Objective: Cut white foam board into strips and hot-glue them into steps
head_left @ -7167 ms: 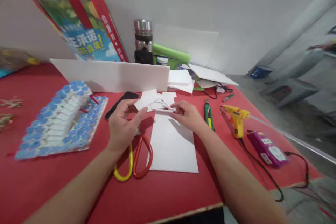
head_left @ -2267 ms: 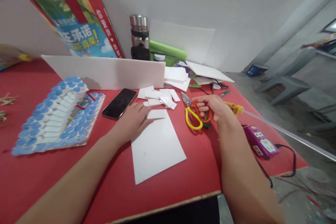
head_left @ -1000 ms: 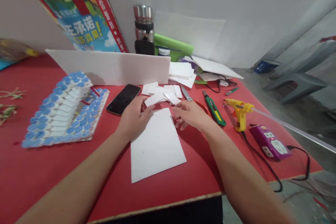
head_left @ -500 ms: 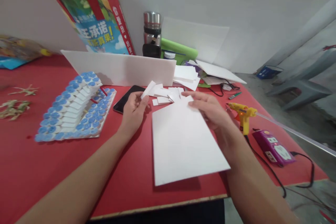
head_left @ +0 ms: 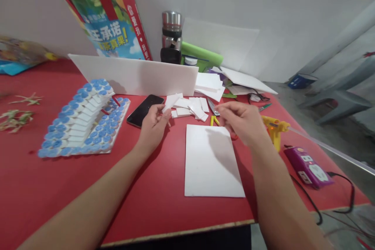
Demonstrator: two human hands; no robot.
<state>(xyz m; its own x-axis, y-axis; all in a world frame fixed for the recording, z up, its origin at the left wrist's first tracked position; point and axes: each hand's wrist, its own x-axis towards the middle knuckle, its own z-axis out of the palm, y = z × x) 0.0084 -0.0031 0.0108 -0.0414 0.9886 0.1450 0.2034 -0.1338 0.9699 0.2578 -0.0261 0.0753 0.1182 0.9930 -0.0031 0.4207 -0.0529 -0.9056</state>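
Note:
My left hand (head_left: 153, 126) pinches a small white foam strip (head_left: 171, 101) between thumb and fingers, just right of a black phone (head_left: 145, 110). My right hand (head_left: 243, 122) hovers above the red table (head_left: 88, 187), fingers curled and slightly blurred; I see nothing in it. A white foam sheet (head_left: 211, 161) lies flat below and between both hands. A pile of several cut white foam pieces (head_left: 191, 106) sits beyond the sheet. Scissors (head_left: 214, 114) with a yellow handle peek out behind my right hand.
A blue-and-white model (head_left: 84, 119) stands at left. A long white foam board (head_left: 137, 76) stands upright behind. A yellow glue gun (head_left: 277, 129) and purple power strip (head_left: 307, 164) with cords lie at right. A steel flask (head_left: 171, 37), green roll and papers line the wall.
My right hand has let go of the white sheet, which now lies flat on the table further right. My left hand still holds the small strip.

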